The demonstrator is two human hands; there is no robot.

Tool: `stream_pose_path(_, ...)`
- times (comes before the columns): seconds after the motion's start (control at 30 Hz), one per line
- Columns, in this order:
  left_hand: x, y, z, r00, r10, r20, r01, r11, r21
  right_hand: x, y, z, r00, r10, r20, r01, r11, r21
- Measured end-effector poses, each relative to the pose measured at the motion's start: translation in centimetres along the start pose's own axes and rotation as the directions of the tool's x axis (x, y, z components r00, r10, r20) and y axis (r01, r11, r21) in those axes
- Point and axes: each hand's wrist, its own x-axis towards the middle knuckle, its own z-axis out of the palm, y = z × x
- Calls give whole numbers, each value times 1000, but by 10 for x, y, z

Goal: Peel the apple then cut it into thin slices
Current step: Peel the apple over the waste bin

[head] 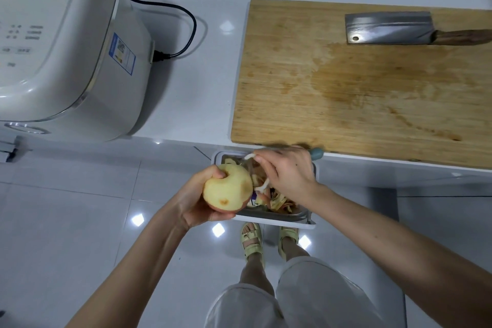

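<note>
Head view: left hand (197, 202) curls round the nearly bare apple (227, 189), right hand (288, 176) grips a peeler (316, 153) above the bin (279, 222); slick flesh could slip and fall in.

Around my counter (199, 88): cooker, cord, bin.
A white cooker (66, 48) sits at the left of the pale counter, with a blue-edged label (123, 54) on its side. A black cord (183, 21) loops from the back wall across the counter, and its plug (159, 56) is pushed into the cooker's side just right of the label. Below the counter edge a white-rimmed bin (279, 222) stands on the glossy tiled floor (80, 221), just ahead of my pale green sandals (251, 241). I wear light grey trousers (319, 295).
</note>
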Motion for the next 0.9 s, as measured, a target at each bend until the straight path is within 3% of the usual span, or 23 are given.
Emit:
stream_pose_path(0.1, -3, 9, 3, 997, 32, 66, -31, 999, -12, -8, 8, -1, 997, 55, 50, -50, 993, -105)
stream_pose_path(0.27, 2, 17, 2, 998, 57, 31, -58, 998, 28, -7, 0, -5, 955, 257, 145, -230, 956, -182)
stream_pose_path(0.33, 4, 16, -2, 999, 44, 19, -45, 998, 45, 1, -4, -12, 871, 398, 288, -357, 915, -186)
stream_pose_path(0.43, 8, 16, -2, 999, 37, -8, -37, 998, 60, 7, -8, -18, 669, 554, 495, -489, 830, -268)
stream_pose_path(0.53, 11, 14, 0, 999, 33, -33, -31, 998, 52, 1, -2, -15, 590, 608, 532, -469, 794, -387)
stream_pose_path(0.7, 16, 11, 4, 1000, 21, -21, -23, 997, -70, -15, 0, -16, 704, 558, 439, -166, 731, -662)
stream_pose_path(0.8, 19, 10, 6, 1000, 24, 7, -22, 983, -181, -20, 0, -18, 835, 434, 340, -180, 798, -575)
stream_pose_path(0.9, 19, 8, 10, 1000, 20, -3, -20, 980, -200, -24, -1, -23, 922, 351, 166, -287, 904, -317)
